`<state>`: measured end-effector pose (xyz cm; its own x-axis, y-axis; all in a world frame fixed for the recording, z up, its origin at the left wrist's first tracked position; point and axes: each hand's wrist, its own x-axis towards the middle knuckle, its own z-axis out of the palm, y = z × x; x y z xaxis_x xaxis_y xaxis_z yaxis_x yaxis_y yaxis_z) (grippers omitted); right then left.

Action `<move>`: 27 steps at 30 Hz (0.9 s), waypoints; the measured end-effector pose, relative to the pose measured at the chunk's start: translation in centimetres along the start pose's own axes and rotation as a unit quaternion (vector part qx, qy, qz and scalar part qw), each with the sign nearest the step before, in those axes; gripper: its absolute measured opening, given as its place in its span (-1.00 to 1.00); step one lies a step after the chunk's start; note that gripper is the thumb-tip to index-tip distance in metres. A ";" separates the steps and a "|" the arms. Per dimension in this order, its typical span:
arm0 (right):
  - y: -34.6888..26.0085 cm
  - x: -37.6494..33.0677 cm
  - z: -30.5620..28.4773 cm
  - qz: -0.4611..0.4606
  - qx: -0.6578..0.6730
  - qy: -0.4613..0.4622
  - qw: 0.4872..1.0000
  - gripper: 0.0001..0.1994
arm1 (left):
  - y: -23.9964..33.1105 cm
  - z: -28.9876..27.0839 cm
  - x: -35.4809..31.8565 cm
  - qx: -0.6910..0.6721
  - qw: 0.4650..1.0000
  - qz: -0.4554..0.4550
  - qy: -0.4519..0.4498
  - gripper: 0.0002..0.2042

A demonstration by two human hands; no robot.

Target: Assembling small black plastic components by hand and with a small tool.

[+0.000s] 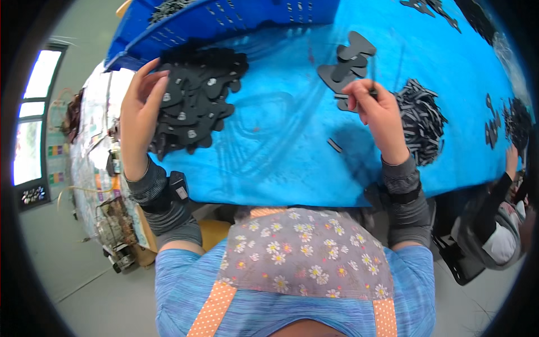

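My left hand (141, 109) is at the left edge of a heap of flat dark grey rounded pieces (193, 106), fingers curved, with a gap between thumb and forefinger. Some of those pieces carry small white marks. My right hand (377, 106) is raised over the cloth with its fingers pinched together; a small dark bit shows at them, too small to name. Just beyond it lies a loose stack of similar dark grey pieces (347, 64). To its right is a pile of short black strips with pale lines (421, 121). One single strip (334, 145) lies apart on the cloth.
A blue plastic crate (224, 25) stands at the far left of the table with its blue cover (281, 174). More dark pieces (492, 121) and a dark pile (516, 121) lie at the right, where another person's arm (511, 163) reaches in. A cluttered bench (92, 157) is at left.
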<state>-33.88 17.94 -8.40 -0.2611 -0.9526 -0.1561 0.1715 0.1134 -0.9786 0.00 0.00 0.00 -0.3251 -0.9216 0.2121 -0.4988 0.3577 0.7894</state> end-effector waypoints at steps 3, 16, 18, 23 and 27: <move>-0.1 -0.9 -1.8 -0.017 -0.156 0.013 0.988 -0.84 | 6.1 7.0 -1.4 0.040 0.977 0.025 -0.209 -0.66; 1.8 -5.7 0.7 -0.041 -0.416 -0.044 0.907 -0.86 | 3.8 21.6 1.5 0.158 0.919 0.294 -0.212 -0.51; 1.7 -5.4 0.6 -0.033 -0.399 -0.035 0.916 -0.88 | 3.7 23.4 1.5 0.166 0.925 0.270 -0.209 -0.46; 0.2 -4.8 -0.3 -0.059 -0.373 0.014 0.926 -0.90 | 4.0 26.0 1.8 0.167 0.946 0.232 -0.155 -0.38; -1.5 -4.4 -0.7 -0.068 -0.347 0.045 0.934 -0.90 | 4.3 26.6 2.5 0.131 0.940 0.177 -0.261 -0.52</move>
<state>-33.70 22.13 -6.37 -0.3204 -0.9473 -0.0029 -0.5187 0.1780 -0.8362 -24.30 3.20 -11.39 -0.8238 -0.5625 0.0698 -0.4437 0.7166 0.5382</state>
